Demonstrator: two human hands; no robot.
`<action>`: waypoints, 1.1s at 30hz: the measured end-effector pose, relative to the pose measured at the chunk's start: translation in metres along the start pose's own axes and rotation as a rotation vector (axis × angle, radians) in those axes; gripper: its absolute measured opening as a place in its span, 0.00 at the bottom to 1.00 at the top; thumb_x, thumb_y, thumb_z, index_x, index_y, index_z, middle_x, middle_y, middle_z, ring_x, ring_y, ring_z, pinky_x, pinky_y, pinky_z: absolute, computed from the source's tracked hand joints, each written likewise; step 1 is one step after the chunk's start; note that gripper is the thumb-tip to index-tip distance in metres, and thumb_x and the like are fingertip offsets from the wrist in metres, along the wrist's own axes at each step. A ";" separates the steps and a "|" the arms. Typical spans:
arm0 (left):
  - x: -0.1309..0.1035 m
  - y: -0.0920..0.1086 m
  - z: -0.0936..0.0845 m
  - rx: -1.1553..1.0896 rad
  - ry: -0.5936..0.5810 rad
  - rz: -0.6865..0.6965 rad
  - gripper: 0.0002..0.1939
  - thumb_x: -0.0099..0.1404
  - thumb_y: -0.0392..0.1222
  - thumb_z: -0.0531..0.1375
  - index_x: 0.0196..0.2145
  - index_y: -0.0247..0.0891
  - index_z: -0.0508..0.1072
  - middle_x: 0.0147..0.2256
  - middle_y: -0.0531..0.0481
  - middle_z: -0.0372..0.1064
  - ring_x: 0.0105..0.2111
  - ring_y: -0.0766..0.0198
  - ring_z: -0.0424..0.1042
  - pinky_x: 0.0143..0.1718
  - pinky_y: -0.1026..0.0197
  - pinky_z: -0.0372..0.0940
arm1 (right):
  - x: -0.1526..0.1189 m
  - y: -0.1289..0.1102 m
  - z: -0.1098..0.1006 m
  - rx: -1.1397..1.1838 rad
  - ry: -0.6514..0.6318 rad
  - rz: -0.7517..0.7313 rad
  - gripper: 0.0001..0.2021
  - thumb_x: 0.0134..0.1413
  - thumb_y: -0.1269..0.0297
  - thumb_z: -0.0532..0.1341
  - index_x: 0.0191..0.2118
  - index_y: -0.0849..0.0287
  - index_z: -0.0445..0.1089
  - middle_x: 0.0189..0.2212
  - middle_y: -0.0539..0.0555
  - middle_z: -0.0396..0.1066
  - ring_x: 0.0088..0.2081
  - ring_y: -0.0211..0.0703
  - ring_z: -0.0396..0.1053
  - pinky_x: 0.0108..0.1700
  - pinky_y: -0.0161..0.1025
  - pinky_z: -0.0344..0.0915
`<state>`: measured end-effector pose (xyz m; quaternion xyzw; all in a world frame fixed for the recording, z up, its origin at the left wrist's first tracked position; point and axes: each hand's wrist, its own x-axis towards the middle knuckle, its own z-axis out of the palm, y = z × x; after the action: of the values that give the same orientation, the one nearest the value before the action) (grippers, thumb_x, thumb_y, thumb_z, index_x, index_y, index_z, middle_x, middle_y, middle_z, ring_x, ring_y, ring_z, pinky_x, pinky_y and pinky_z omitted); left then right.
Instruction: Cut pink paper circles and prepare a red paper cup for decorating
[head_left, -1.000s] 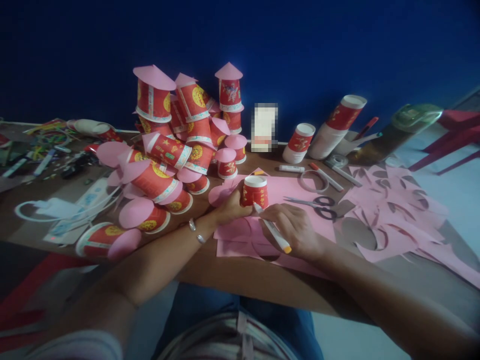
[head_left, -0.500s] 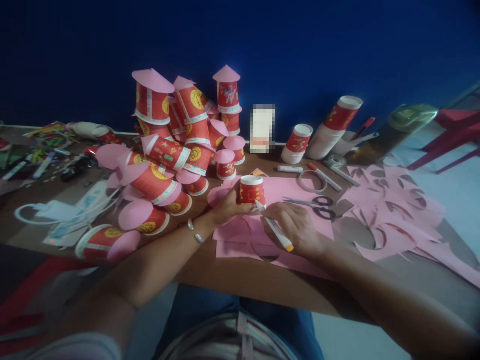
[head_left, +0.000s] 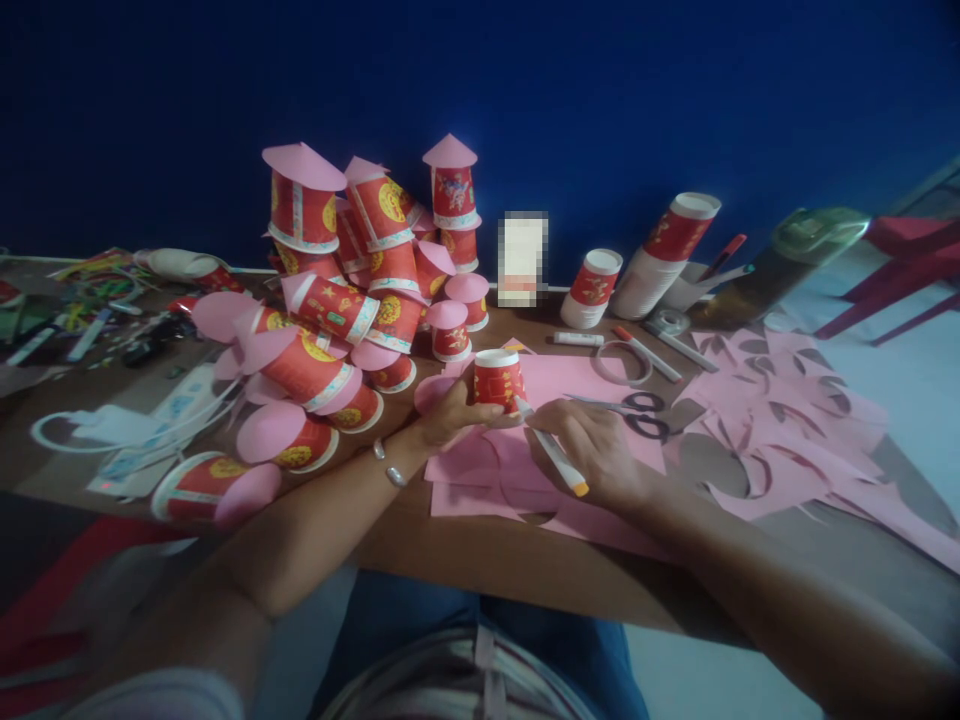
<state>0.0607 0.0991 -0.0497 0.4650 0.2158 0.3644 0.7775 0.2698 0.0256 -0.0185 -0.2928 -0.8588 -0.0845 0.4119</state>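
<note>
A red paper cup (head_left: 498, 382) with gold markings and a white rim is upside down in my left hand (head_left: 450, 412), whose fingers wrap round its left side and base. My right hand (head_left: 589, 450) grips a white marker (head_left: 559, 462) with an orange end; its tip meets the lower right of the cup. Beneath both hands lie pink paper sheets (head_left: 469, 490). Scissors (head_left: 637, 412) with dark handles rest just beyond my right hand.
Several red cups with pink cone tops (head_left: 304, 205) are piled on the left. A power strip (head_left: 142, 440) lies in front of them. Behind the paper stand stacked cups (head_left: 652, 270), a tape roll (head_left: 625, 363) and markers (head_left: 646, 353). Pink paper scraps (head_left: 795, 420) cover the right side.
The cup has turned a little in my left hand, and its gold outline has shifted left. The marker tip has moved slightly right along the cup's lower part.
</note>
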 end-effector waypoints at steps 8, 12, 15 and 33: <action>-0.001 0.003 0.002 -0.019 -0.026 0.005 0.23 0.57 0.35 0.71 0.50 0.38 0.73 0.43 0.47 0.76 0.45 0.55 0.76 0.55 0.45 0.71 | -0.002 0.001 0.000 -0.011 -0.003 0.010 0.07 0.65 0.75 0.56 0.46 0.61 0.66 0.31 0.55 0.72 0.30 0.42 0.68 0.31 0.38 0.64; -0.001 0.006 0.004 -0.037 -0.019 -0.011 0.22 0.57 0.34 0.71 0.49 0.38 0.73 0.40 0.49 0.76 0.46 0.54 0.76 0.58 0.40 0.69 | -0.004 0.003 0.002 -0.023 0.011 0.020 0.09 0.64 0.76 0.56 0.47 0.61 0.67 0.32 0.54 0.73 0.31 0.42 0.69 0.33 0.39 0.65; -0.001 0.007 0.005 -0.040 -0.024 -0.018 0.20 0.57 0.34 0.71 0.47 0.37 0.75 0.38 0.49 0.76 0.45 0.54 0.76 0.58 0.40 0.69 | -0.005 0.004 0.003 -0.018 0.019 0.015 0.10 0.63 0.77 0.57 0.48 0.61 0.67 0.32 0.54 0.73 0.32 0.43 0.70 0.32 0.39 0.65; 0.000 0.007 0.000 -0.057 -0.092 -0.005 0.17 0.56 0.35 0.70 0.45 0.37 0.78 0.41 0.46 0.78 0.45 0.53 0.78 0.54 0.45 0.73 | -0.001 0.003 -0.001 -0.012 0.059 0.020 0.08 0.64 0.76 0.58 0.47 0.60 0.66 0.32 0.55 0.74 0.31 0.42 0.72 0.32 0.38 0.68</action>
<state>0.0582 0.1009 -0.0433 0.4584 0.1707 0.3466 0.8004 0.2730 0.0271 -0.0186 -0.3011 -0.8429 -0.0941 0.4360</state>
